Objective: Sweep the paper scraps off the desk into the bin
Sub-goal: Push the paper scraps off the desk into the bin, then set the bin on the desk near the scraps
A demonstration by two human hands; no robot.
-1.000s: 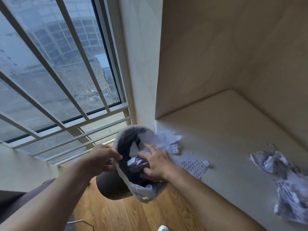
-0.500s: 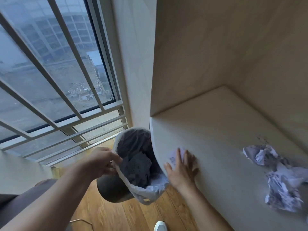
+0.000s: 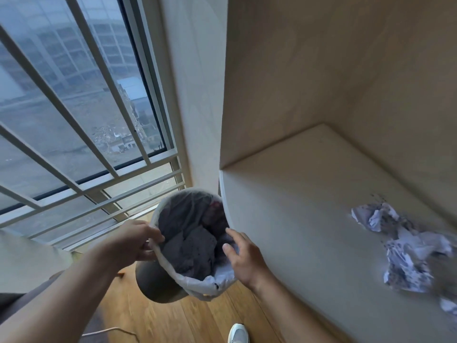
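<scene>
A round grey bin (image 3: 158,285) lined with a white plastic bag (image 3: 197,284) hangs tilted just off the left edge of the pale desk (image 3: 304,219). My left hand (image 3: 133,241) grips the bin's rim on its left side. My right hand (image 3: 244,258) hovers over the bin's right rim at the desk edge, fingers spread, nothing in it. Dark crumpled paper (image 3: 193,246) lies inside the bin. Several crumpled printed paper scraps (image 3: 405,251) lie on the desk at the far right.
The desk sits in a wooden alcove with walls (image 3: 321,70) behind and to the right. A barred window (image 3: 74,107) fills the left. Below is wooden floor (image 3: 173,323), with a white shoe (image 3: 238,334) and a cable (image 3: 111,331).
My right hand pushed scraps from the desk edge into the bin, then swept one last piece off; it now hovers empty over the rim. The left hand has kept hold of the bin.
</scene>
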